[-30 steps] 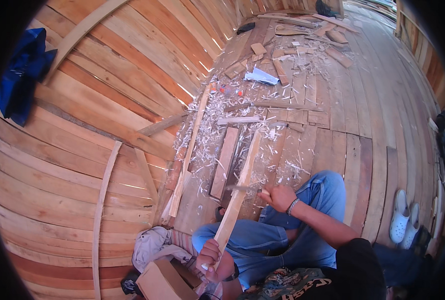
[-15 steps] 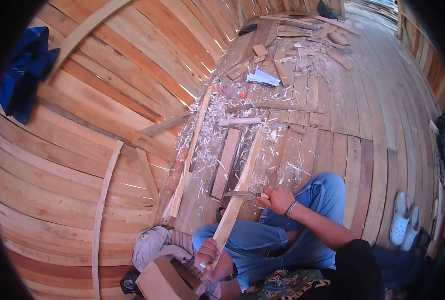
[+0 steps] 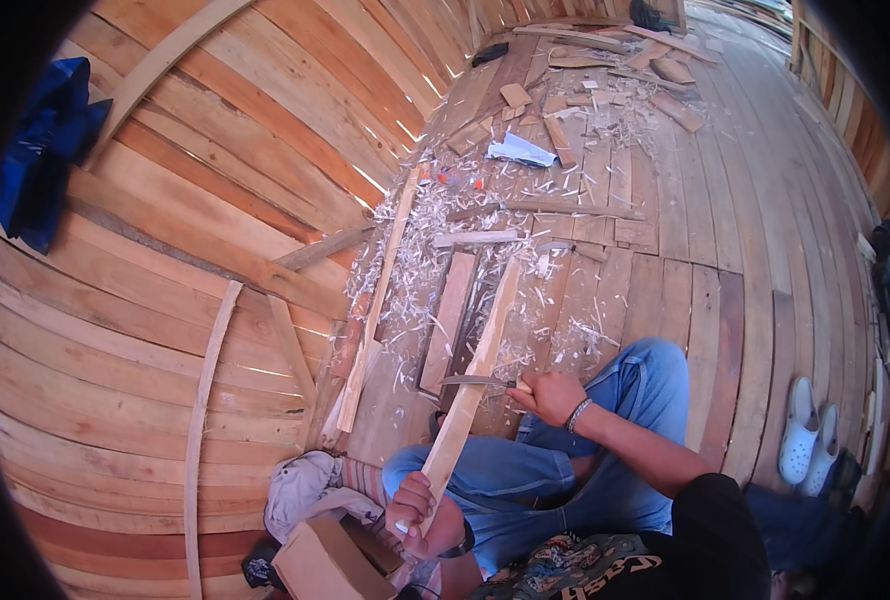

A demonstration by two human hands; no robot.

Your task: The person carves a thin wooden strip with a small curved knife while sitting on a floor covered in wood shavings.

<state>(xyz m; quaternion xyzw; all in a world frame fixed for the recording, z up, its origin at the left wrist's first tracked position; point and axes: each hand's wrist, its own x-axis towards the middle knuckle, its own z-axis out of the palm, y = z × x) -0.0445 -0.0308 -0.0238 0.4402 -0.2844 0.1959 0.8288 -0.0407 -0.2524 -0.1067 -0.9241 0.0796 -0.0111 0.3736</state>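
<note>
While my left hand (image 3: 414,510) clenches the wooden strip (image 3: 487,348), seemingly only part-shaved, my right hand (image 3: 553,398) grips a knife (image 3: 483,380) across it, shavings (image 3: 423,237) littering beyond it.

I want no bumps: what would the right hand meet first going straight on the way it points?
Probably the long wooden strip, left of the right hand; the knife it holds crosses that strip in this view. Depth is unclear, so the hand might pass above.
</note>
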